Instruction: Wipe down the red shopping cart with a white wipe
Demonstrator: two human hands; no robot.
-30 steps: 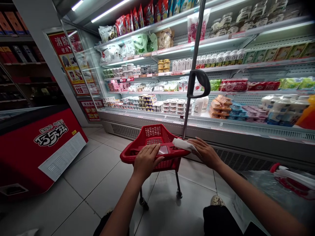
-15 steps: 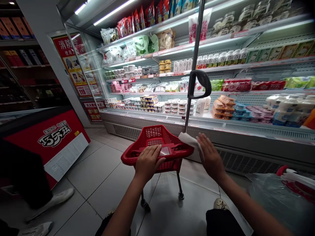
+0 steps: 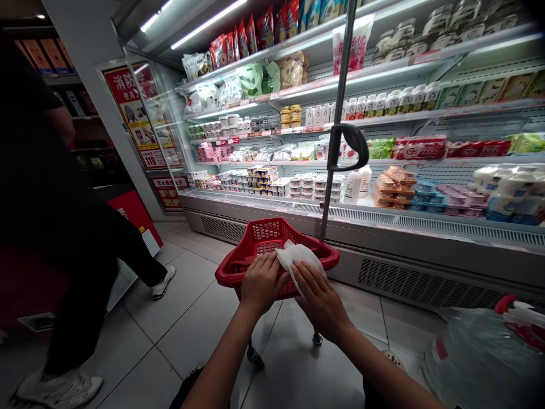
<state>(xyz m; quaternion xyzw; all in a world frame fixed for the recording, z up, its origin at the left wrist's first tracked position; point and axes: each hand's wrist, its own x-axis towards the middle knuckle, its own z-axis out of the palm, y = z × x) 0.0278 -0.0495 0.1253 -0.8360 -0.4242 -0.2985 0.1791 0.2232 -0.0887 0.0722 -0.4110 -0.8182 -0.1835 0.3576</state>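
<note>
A small red plastic shopping cart on metal legs stands right in front of me. My left hand rests over the middle of the cart's handle, its fingers bent over the top edge. My right hand holds a white wipe and presses it onto the handle, just right of my left hand. The wipe is crumpled, lies partly under my fingers and covers that stretch of the handle. The inside of the basket shows only in part.
A refrigerated display case with dairy goods runs behind the cart; its grey door handle stands beyond the basket. A person in black walks on the left, by a red freezer. A plastic-wrapped container stands at right.
My right hand has brought the wipe leftward from the handle's right end to its middle, beside my left hand. The person on the left has stepped further into view.
</note>
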